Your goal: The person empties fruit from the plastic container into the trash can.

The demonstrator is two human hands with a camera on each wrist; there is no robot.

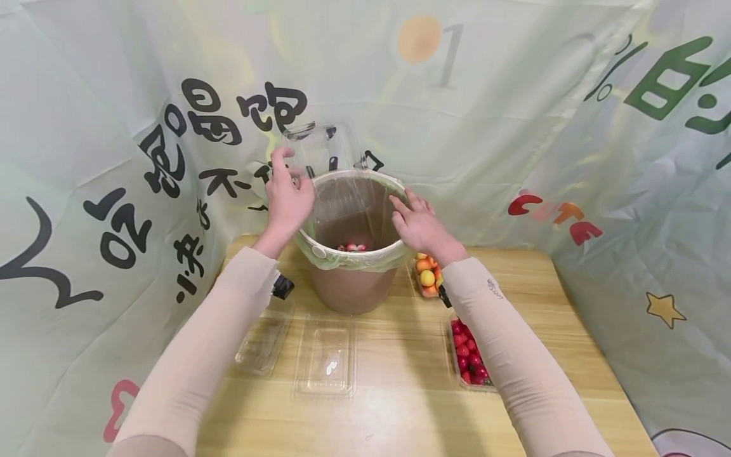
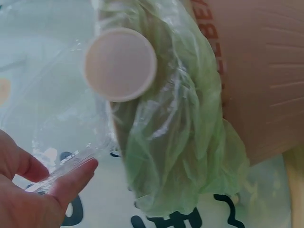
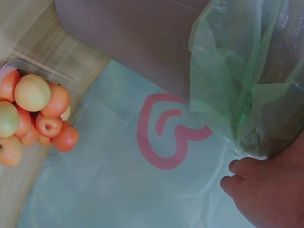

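Bin (image 1: 354,289) stands on the far side of the tabletop (image 1: 394,406), green liner (image 1: 328,260) folded over its rim, a few red-and-white pieces (image 1: 351,247) visible inside. Left hand (image 1: 290,197) is at the left rim, thumb and fingers (image 2: 76,179) pinching the edge of a clear plastic container (image 1: 331,149). Container is tilted: part above the far-left rim, part down in the bin opening. Right hand (image 1: 424,227) is at the right rim, fingers slightly spread by rim and liner; can't tell if they grip or just rest. Tub (image 3: 21,63) of orange and yellow fruit (image 3: 38,109) sits just right of the bin. Near right: clear box (image 1: 480,388) of red berries (image 1: 468,349), partly behind the right sleeve (image 1: 520,362). Clear tray (image 1: 327,362) lies on the near side of the bin, second tray (image 1: 259,346) just left of it.
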